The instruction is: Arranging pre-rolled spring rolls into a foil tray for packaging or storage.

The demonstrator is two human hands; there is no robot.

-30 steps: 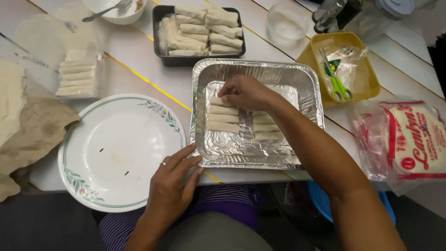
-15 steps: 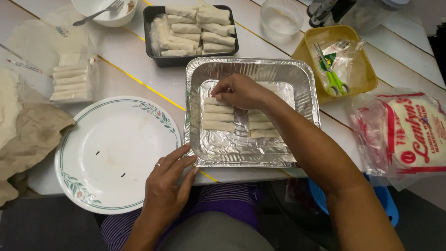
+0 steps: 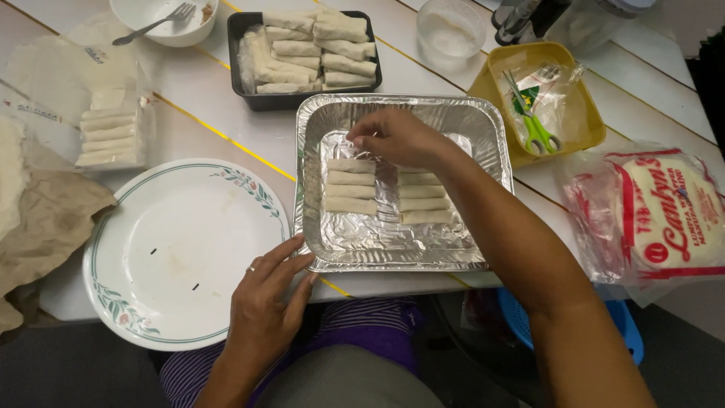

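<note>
Lying pale, slim: rolls, two rows, foil tray.

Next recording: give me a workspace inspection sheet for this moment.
Surface: white plank table with yellow lines.
Job's things: foil tray holding two rows of pale rolls.
Clutter: empty floral-rimmed plate; black tray of rolls; bowl with fork; yellow tray with green scissors; bagged wrappers; clear cup.
Hands: right hand over the rolls in the foil tray; left hand at its near corner, holding nothing.
Cables: nothing seen.
Surroundings: striped clothing below the table edge.
</note>
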